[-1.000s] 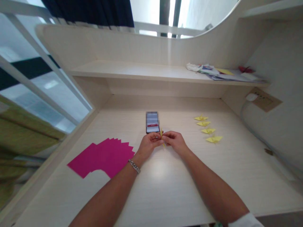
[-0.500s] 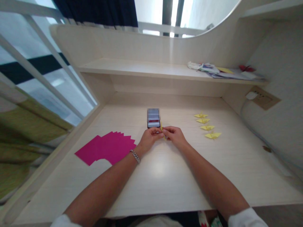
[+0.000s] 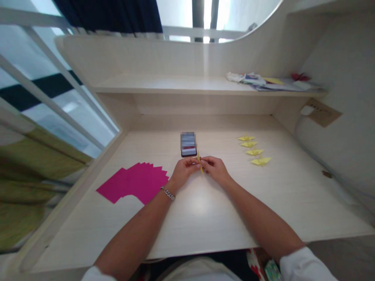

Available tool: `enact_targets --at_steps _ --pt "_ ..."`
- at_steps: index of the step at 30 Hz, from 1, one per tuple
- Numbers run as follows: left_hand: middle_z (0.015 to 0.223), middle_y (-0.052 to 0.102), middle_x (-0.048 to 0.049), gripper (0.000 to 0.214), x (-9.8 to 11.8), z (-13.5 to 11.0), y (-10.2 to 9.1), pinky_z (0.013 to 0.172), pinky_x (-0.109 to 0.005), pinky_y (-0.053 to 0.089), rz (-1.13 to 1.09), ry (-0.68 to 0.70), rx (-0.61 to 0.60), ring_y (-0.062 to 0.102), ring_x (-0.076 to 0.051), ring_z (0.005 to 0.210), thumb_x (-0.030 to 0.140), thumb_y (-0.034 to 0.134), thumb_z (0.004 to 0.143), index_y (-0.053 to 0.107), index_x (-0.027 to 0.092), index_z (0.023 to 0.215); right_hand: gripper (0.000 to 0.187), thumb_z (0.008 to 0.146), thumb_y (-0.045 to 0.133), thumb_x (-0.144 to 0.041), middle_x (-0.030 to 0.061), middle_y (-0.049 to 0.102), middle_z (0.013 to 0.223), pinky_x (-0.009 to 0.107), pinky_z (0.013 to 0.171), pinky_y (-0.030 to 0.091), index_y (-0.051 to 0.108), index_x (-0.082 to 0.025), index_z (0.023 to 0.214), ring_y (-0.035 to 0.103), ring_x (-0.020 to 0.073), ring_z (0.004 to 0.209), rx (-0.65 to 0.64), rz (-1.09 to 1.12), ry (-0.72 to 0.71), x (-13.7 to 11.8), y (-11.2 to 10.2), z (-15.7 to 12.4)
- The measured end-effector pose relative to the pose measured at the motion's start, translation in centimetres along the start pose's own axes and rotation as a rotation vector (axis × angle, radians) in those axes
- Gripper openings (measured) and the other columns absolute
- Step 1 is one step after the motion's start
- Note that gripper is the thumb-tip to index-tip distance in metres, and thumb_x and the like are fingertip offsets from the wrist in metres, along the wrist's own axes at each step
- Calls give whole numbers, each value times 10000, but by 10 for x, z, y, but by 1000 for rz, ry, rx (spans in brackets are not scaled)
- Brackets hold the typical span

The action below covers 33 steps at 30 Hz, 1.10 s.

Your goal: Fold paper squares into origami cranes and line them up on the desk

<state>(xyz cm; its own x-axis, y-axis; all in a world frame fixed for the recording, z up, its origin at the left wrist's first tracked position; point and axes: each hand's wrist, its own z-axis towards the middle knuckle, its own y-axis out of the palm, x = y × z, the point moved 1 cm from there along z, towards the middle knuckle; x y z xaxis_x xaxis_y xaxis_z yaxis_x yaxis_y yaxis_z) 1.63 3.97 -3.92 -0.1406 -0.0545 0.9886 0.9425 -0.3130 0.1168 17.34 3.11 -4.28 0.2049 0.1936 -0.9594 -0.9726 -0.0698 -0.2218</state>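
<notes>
My left hand [image 3: 183, 173] and my right hand [image 3: 216, 170] meet at the middle of the pale desk [image 3: 202, 210]. Both pinch a small folded yellow paper [image 3: 199, 162] between their fingertips, held edge-on just above the desk. A metal bracelet [image 3: 168, 192] sits on my left wrist. A phone [image 3: 188, 144] lies flat just beyond the hands. Several folded yellow paper cranes [image 3: 254, 148] stand in a row to the right of the hands.
A fanned stack of magenta paper sheets [image 3: 135, 182] lies on the desk to the left. A shelf [image 3: 175, 84] runs along the back, with papers and a red item [image 3: 272, 81] at its right end. A wall socket plate [image 3: 320, 111] is at the right.
The view has shifted slightly. My hands stay together on the yellow paper, with small finger movements only.
</notes>
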Motion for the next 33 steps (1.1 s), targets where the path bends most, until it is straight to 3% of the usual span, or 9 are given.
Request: enact_targets --at_steps 6,16,20,24,28,33 --pt "930 705 -69 185 3 -6 1 789 -327 475 2 8 -2 635 -183 817 276 749 644 656 143 734 308 804 556 -386 54 700 838 245 541 483 690 -175 984 595 138 614 25 -2 -4 -5 1 -8" --pt "812 695 -48 199 5 -12 -2 752 -304 476 97 51 -40 624 -165 759 274 742 660 657 140 779 363 731 634 -439 66 694 836 230 518 475 690 -165 962 593 138 633 -9 104 34 -11 5 -10" --pt "818 689 -50 226 7 -13 1 790 -334 489 -51 0 -33 635 -170 781 299 747 660 642 134 774 371 701 654 -450 54 687 802 236 504 482 689 -167 939 584 134 603 -9 173 105 -11 4 -11" --pt "827 683 -56 250 7 -12 3 841 -406 496 -264 -77 -5 647 -181 800 332 729 682 617 123 761 366 694 659 -438 54 690 804 244 515 484 692 -169 941 576 129 589 -29 160 86 -9 5 -11" --pt "775 673 -27 259 5 -11 2 838 -416 509 -252 -95 8 652 -174 772 319 742 665 584 132 750 330 697 665 -410 40 681 726 237 509 457 700 -158 906 542 109 528 -38 106 56 -7 6 -9" --pt "851 682 -47 259 4 -11 2 822 -425 521 -237 -93 -3 667 -202 830 308 701 714 530 151 828 343 689 674 -415 41 678 726 244 509 459 698 -151 906 549 115 537 -42 148 92 -2 6 -8"
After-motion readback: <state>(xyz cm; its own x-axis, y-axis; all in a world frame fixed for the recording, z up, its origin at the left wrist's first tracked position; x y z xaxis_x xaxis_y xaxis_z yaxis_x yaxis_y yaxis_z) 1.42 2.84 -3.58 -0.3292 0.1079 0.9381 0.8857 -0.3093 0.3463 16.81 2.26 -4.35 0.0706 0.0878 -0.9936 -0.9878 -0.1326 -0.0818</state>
